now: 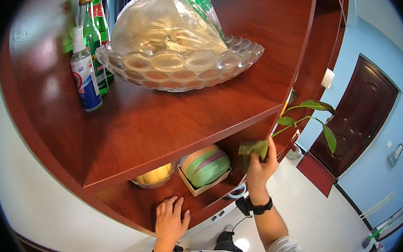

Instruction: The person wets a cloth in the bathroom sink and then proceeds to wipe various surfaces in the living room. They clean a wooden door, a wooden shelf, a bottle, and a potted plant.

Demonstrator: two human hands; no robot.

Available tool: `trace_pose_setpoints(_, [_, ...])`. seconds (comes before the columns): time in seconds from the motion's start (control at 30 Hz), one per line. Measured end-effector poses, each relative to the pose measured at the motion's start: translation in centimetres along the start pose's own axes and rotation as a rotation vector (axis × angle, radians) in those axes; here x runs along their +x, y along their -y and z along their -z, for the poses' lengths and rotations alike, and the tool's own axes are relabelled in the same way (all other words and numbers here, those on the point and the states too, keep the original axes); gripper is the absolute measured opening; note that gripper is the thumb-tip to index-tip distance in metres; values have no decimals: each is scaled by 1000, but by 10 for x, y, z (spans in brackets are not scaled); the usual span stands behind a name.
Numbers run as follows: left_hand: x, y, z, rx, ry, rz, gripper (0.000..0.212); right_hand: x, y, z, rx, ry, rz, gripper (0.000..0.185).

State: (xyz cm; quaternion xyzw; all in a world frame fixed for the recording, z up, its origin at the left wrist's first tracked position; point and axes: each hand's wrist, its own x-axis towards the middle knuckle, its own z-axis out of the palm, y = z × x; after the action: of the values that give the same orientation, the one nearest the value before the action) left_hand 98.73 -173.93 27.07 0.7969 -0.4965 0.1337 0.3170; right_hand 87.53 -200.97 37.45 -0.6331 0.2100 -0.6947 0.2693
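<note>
My right hand (262,168) grips a green cloth (254,149) against the upright edge of a reddish-brown wooden shelf unit (186,132), just under the upper shelf board. My left hand (172,218) rests with its fingers apart on the front of the lower shelf and holds nothing. Between and behind the hands, green, orange and purple bowls (207,165) stand on edge in a cream box (202,188). To their left is a basket (154,182) with something yellow (155,174) in it.
On the upper shelf stand a glass fruit bowl (177,69) with a tied plastic bag (166,27), a spray bottle (86,81) and green glass bottles (96,39). Plant leaves (328,136) reach out right of my right hand. A light blue ring-shaped object (238,191) is near my right wrist.
</note>
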Motion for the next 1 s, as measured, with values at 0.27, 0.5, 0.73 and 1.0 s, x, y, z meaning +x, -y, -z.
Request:
trace_pose_setpoints(0.27, [-2, 4, 4, -4, 18, 3, 45, 95, 72, -27, -6, -63, 195, 73])
trace_pose_setpoints(0.5, [-3, 3, 5, -23, 17, 11, 45, 37, 32, -23, -120, -41, 246, 79])
trace_pose_setpoints(0.73, [1, -8, 24, 23, -94, -38, 39, 72, 46, 13, -179, -256, 389, 69])
trace_pose_setpoints(1.0, [-2, -3, 18, -20, -65, -14, 42, 177, 142, 4, -55, -97, 630, 36])
